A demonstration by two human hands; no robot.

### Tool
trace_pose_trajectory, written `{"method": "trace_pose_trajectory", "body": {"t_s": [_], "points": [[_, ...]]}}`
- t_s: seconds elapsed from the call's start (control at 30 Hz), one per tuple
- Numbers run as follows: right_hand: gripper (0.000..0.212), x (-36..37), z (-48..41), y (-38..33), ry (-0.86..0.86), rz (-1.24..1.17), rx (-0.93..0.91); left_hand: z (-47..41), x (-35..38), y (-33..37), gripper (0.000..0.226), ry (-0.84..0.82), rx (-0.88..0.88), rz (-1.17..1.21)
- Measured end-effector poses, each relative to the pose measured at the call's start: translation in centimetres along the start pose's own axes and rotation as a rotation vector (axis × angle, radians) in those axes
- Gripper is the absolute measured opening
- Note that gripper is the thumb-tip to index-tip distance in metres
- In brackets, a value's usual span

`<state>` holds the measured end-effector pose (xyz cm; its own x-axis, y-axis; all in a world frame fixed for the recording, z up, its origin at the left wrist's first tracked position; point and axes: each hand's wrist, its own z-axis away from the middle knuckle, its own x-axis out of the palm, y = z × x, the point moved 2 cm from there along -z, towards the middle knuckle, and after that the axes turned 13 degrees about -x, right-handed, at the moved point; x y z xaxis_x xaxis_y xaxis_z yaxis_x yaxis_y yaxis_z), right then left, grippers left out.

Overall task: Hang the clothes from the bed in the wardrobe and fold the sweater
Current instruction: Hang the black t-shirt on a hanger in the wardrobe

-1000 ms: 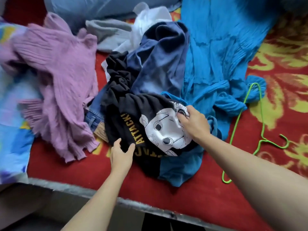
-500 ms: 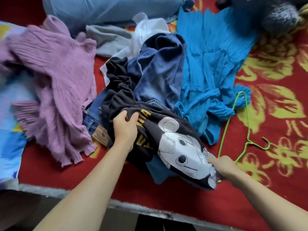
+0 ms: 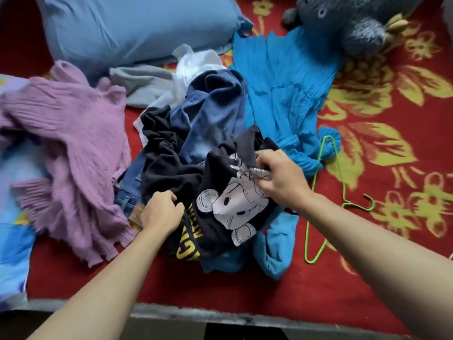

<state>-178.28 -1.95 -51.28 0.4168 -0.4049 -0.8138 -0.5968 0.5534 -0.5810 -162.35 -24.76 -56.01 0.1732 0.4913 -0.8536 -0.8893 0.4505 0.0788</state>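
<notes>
bed (image 3: 367, 278) | clothes pile (image 3: 210, 114), pillow (image 3: 137, 25), green hanger (image 3: 309, 260), perhaps plush toy (image 3: 348, 18)

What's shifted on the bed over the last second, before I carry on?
The right hand moved up from the near right corner of the black T-shirt and now pinches its bunched printed fabric. The left hand keeps gripping the shirt's left side. The green hanger, purple sweater and blue dress lie where they were.

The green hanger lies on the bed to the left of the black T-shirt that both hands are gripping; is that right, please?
Not quite: the head view shows the green hanger to the right of the black T-shirt, not the left. It is on the bed, and the left hand and right hand both grip that shirt.
</notes>
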Motion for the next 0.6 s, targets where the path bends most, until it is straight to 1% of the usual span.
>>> {"method": "trace_pose_trajectory", "body": {"t_s": [0.07, 0.13, 0.2, 0.23, 0.3, 0.33, 0.37, 0.4, 0.43, 0.47, 0.5, 0.57, 0.6], "points": [[0.025, 3.7, 3.3, 0.1, -0.248, 0.187, -0.131, -0.5, -0.5, 1.7, 0.03, -0.009, 0.052, 0.055], [0.036, 6.7, 6.9, 0.6, -0.465, 0.293, -0.184, -0.9, -0.5, 3.3, 0.033, -0.016, 0.151, 0.061], [0.041, 8.8, 10.4, 1.1, -0.593, 0.295, -0.174, -1.0, -0.2, 5.0, 0.036, 0.002, 0.266, 0.101], [0.041, 9.4, 11.8, 1.1, -0.618, 0.274, -0.173, -0.8, 0.1, 6.1, 0.039, 0.013, 0.32, 0.151], [0.037, 9.7, 13.9, 1.3, -0.614, 0.251, -0.183, -0.2, 1.1, 8.3, 0.048, -0.006, 0.413, 0.222], [0.034, 9.7, 14.5, 1.5, -0.606, 0.243, -0.173, 0.3, 2.0, 9.3, 0.056, -0.038, 0.45, 0.166], [0.032, 9.4, 15.0, 1.9, -0.598, 0.231, -0.151, 0.7, 3.1, 10.2, 0.062, -0.079, 0.477, 0.051], [0.03, 9.1, 15.5, 2.3, -0.591, 0.214, -0.119, 1.0, 4.3, 10.6, 0.06, -0.119, 0.489, -0.07], [0.027, 8.7, 16.0, 2.8, -0.581, 0.193, -0.076, 1.2, 5.2, 10.6, 0.05, -0.129, 0.48, -0.143], [0.023, 8.2, 16.4, 3.5, -0.556, 0.166, -0.011, 1.1, 5.7, 10.4, 0.036, -0.103, 0.453, -0.15], [0.018, 7.5, 16.9, 4.4, -0.493, 0.133, 0.083, 0.8, 5.9, 9.8, 0.028, -0.057, 0.395, -0.083], [0.009, 5.7, 17.6, 6.6, -0.287, 0.067, 0.364, 0.2, 5.5, 8.5, 0.023, 0.05, 0.26, 0.121], [0.008, 4.7, 17.7, 7.6, -0.183, 0.035, 0.505, 0.1, 5.2, 8.1, 0.02, 0.099, 0.219, 0.2]]}}
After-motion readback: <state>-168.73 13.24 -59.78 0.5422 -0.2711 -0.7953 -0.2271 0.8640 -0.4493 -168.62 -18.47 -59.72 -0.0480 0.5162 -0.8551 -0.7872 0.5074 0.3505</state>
